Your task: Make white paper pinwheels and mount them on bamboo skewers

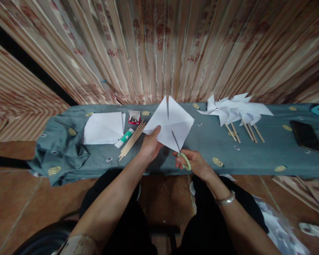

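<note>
My left hand (150,144) pinches the lower left edge of a white square paper sheet (170,124), held up like a diamond over a grey-blue cloth (207,145). A slit runs down from the sheet's top corner. My right hand (192,163) grips green-handled scissors (181,153), whose blades cut into the sheet's lower right side. A metal bangle sits on my right wrist.
Left of the sheet lie wooden sticks (132,140), a glue stick (124,138), a small red box of pins (134,118) and a stack of white paper (104,128). Finished paper pinwheels (234,111) on sticks lie at the right, beyond them a dark phone (306,136). A striped curtain hangs behind.
</note>
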Demonstrator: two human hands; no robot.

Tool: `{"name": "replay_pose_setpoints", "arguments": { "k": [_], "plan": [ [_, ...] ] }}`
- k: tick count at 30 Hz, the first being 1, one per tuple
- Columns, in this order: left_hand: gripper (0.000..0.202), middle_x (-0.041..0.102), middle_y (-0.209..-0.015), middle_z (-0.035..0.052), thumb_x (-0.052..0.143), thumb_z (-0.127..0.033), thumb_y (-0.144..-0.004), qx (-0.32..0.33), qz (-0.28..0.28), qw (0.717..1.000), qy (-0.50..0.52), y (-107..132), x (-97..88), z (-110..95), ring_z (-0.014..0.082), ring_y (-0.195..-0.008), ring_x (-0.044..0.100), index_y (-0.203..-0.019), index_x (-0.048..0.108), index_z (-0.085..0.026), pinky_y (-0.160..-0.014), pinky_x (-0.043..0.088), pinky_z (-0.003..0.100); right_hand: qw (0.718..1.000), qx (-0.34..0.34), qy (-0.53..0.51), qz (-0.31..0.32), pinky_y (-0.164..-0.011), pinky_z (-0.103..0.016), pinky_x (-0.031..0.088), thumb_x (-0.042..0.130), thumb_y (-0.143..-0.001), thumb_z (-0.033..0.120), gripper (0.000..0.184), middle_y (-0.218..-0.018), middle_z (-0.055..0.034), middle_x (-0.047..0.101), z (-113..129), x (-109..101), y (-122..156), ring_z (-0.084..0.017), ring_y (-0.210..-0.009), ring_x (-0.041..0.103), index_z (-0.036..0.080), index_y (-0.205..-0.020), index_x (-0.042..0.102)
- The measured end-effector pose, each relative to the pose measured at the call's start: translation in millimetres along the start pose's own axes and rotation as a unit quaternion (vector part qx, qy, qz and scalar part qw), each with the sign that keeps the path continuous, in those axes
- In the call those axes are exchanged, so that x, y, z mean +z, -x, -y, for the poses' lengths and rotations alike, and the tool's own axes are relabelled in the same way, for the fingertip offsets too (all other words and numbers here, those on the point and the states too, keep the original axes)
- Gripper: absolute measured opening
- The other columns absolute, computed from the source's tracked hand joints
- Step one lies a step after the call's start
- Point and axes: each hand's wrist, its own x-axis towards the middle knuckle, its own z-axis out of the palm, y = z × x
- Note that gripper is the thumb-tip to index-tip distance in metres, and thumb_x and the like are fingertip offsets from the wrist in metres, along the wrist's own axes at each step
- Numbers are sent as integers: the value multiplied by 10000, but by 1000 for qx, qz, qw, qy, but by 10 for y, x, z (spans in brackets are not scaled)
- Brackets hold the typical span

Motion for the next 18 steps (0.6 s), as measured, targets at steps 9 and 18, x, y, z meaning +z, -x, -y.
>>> {"name": "replay_pose_setpoints", "arguments": {
  "k": [9,18],
  "plan": [
    [203,732,-931,79,618,-201,-835,3,8,1000,1,-7,-27,11,212,-929,688,-1027,639,-135,-865,538,349,1000,7,-10,-6,-510,-238,427,818,-585,534,442,-586,7,627,31,11,15,-90,-500,520,161,-776,678],
    [220,733,-951,85,603,-190,-844,-9,1,1000,2,1,-14,7,206,-931,685,-1055,627,-132,-887,532,354,1000,8,-23,-13,-519,-235,410,830,-562,526,450,-592,4,642,32,20,14,-96,-518,531,163,-773,670]
  ]
}}
